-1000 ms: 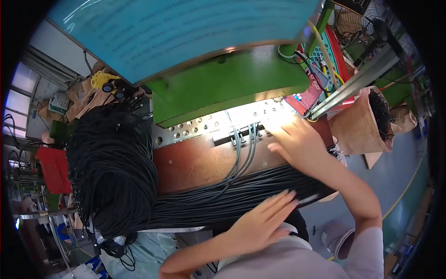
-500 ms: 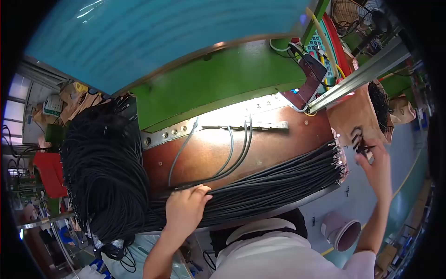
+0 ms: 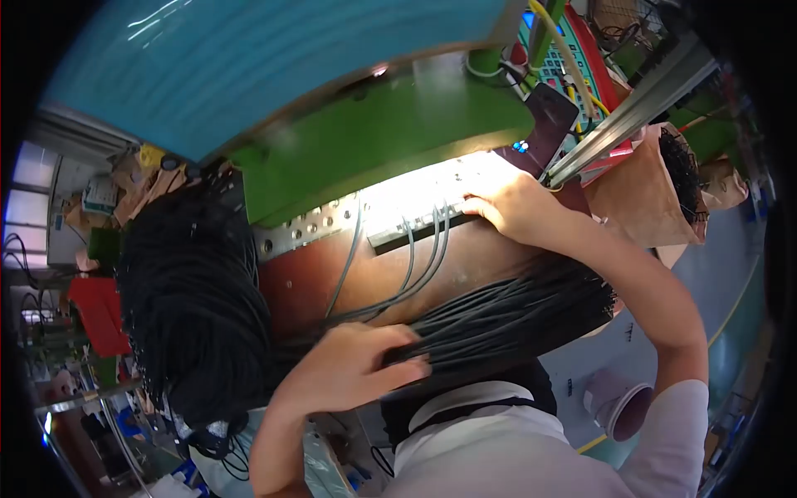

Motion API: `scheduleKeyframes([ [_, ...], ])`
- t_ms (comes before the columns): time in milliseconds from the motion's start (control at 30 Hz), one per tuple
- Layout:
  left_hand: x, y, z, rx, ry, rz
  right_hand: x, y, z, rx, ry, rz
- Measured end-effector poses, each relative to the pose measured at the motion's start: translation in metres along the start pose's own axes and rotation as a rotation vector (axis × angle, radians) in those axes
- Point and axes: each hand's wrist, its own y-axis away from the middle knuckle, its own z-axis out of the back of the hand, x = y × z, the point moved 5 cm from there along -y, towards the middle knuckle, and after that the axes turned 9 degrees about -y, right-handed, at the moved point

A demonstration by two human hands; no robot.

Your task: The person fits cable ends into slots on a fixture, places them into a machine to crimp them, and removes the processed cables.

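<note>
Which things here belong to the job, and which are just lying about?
Probably in the job:
black cables near the left hand
bar with some cables at it, right hand beside
green machine

Probably just about:
bucket on the floor
phone

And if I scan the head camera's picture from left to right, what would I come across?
The red item, the big coil of black cables, the left hand, the right hand, then the brown paper bag.
</note>
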Motion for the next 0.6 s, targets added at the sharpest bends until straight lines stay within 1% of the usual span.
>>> scheduleKeyframes([
  [33,-0.023,-0.031,-0.009,0.138,-0.107,-0.016,0.000,-0.002,-0.005,0.078,-0.015,-0.075],
  [67,-0.035,-0.064,-0.027,0.063,-0.223,-0.224,0.000,-0.005,-0.010,0.152,-0.024,-0.151],
  [100,-0.051,-0.099,-0.042,0.139,-0.109,-0.282,0.002,-0.009,-0.009,0.128,-0.112,-0.154],
  [133,-0.070,-0.125,-0.055,0.508,0.185,-0.058,0.002,-0.011,-0.008,0.104,-0.199,-0.163],
  [167,-0.079,-0.146,-0.074,0.485,0.379,-0.031,0.001,-0.010,-0.005,0.080,-0.287,-0.177],
  [200,-0.082,-0.160,-0.087,0.464,0.571,-0.005,-0.002,-0.007,-0.001,0.132,-0.308,-0.172],
  [267,-0.083,-0.125,-0.097,0.388,1.021,0.113,-0.009,-0.004,0.010,0.226,-0.360,-0.164],
  [300,-0.083,-0.092,-0.092,0.398,1.164,0.262,-0.007,0.001,0.018,0.307,-0.443,-0.285],
  [333,-0.078,-0.063,-0.092,0.339,1.254,0.273,-0.004,0.007,0.021,0.302,-0.433,-0.265],
  [367,-0.071,-0.043,-0.102,0.229,1.335,0.350,0.000,0.014,0.020,0.303,-0.427,-0.239],
  [400,-0.064,-0.030,-0.107,0.128,1.399,0.362,0.008,0.020,0.017,0.314,-0.426,-0.206],
  [467,-0.045,-0.021,-0.113,-0.232,1.329,0.243,0.038,0.023,0.017,0.282,-0.466,-0.097],
  [500,-0.035,-0.019,-0.116,-0.304,1.353,0.261,0.047,0.030,0.019,0.130,-0.439,-0.077],
  [533,-0.026,-0.016,-0.118,-0.372,1.379,0.278,0.060,0.035,0.030,-0.001,-0.340,-0.079],
  [567,-0.021,-0.016,-0.120,-0.440,1.413,0.292,0.079,0.039,0.034,-0.049,-0.175,0.040],
  [600,-0.020,-0.017,-0.122,-0.438,1.435,0.295,0.095,0.046,0.036,-0.095,-0.012,0.155],
])
